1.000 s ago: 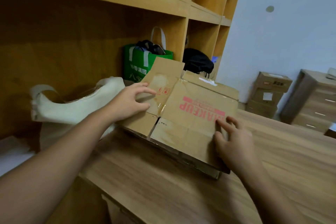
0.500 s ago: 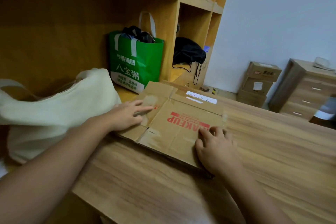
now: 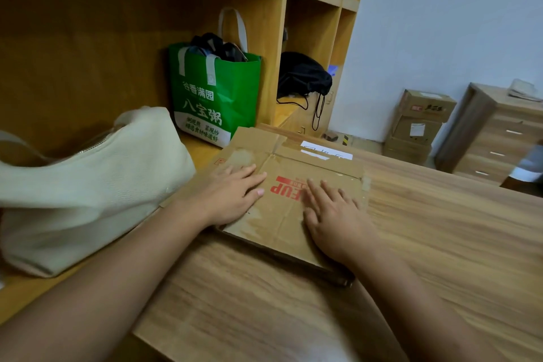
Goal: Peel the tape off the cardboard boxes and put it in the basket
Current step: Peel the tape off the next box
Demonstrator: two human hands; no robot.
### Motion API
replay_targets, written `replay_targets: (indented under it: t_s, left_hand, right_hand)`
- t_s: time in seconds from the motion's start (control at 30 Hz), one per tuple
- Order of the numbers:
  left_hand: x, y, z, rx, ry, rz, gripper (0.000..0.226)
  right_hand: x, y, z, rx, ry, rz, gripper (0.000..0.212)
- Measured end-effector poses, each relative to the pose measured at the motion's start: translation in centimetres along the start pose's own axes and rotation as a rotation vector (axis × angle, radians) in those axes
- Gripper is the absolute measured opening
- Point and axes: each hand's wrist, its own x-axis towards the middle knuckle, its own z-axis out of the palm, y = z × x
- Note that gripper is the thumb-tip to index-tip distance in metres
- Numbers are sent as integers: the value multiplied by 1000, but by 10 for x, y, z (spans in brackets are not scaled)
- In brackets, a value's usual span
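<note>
Your flattened cardboard box (image 3: 293, 200) lies on the near-left part of the bench (image 3: 435, 244), red lettering facing up. Your left hand (image 3: 232, 197) rests flat on its left flap, fingers straight and close together, pointing toward the centre seam. Your right hand (image 3: 335, 214) lies flat on the right half, fingers straight and slightly spread, covering part of the red print. Neither hand is pinching anything.

Glossy tape (image 3: 242, 156) shows as a shiny patch on the far-left flap, just beyond your left fingertips, and a small scrap sticks out at the box's far-right corner. A white label (image 3: 326, 151) sits on the far flap.

To your left, a cream bag (image 3: 88, 185) slumps on the lower ledge of the shelf unit (image 3: 273, 38), its side touching or nearly touching the box's left edge. Behind the box a green tote bag (image 3: 217, 97) stands upright against a shelf divider, dark items poking out of its top. A black drawstring bag (image 3: 302, 76) sits in the next compartment. Well apart, by the far wall, stacked cardboard boxes (image 3: 417, 123) stand on the floor just beside a wooden drawer chest (image 3: 493, 138).
</note>
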Motion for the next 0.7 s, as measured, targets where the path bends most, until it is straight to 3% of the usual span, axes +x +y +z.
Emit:
replay_targets:
  t_s: [0.47, 0.7]
  left_hand:
    - [12, -13, 25, -45, 71, 24, 57]
    - [6, -4, 17, -115, 239, 48, 50]
  right_hand:
    - [4, 3, 24, -39, 74, 44, 56]
    - [6, 5, 16, -11, 69, 28, 54]
